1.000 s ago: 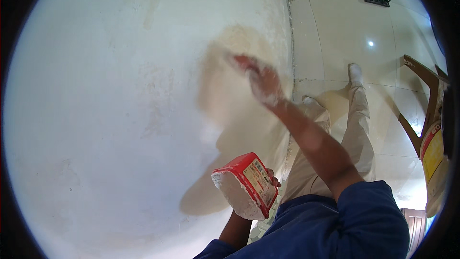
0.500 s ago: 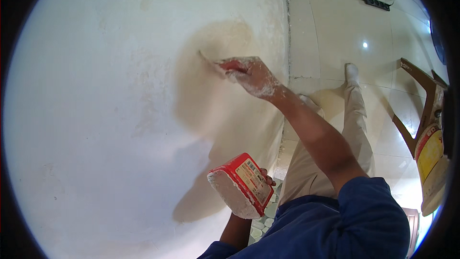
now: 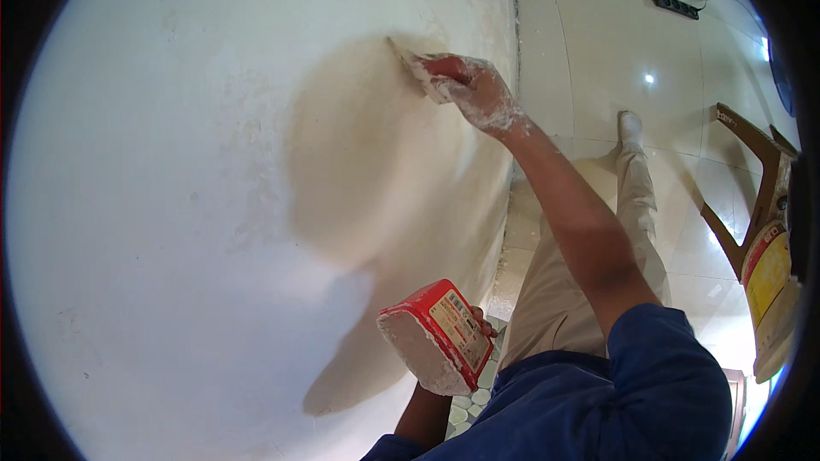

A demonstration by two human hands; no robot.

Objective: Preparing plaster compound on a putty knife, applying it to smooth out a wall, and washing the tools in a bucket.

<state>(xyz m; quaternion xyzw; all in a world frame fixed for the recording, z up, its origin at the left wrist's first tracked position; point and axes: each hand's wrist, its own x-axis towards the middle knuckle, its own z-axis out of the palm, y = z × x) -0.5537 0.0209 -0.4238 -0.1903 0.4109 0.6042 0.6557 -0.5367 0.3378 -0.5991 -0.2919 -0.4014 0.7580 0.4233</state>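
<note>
Nearest, the left hand (image 3: 483, 322) is clamped on a red tub (image 3: 461, 331) smeared white. Farther off, the right hand (image 3: 487, 99) is closed round a scraper (image 3: 421, 75), which angles toward the wall (image 3: 188, 162) just left of that hand; contact is unclear. The step looks like smoothing the wall; the next stroke would call for even, light pressure.

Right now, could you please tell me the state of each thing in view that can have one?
Red container: held tilted, white-smeared along its edge
Left hand: gripping the red container
Flat-bladed tool: gripped, white-smeared
Right hand: closed on the flat-bladed tool, streaked white
Wall: patchy, partly shadowed
Power strip: lying on the floor; on or off unclear
</note>
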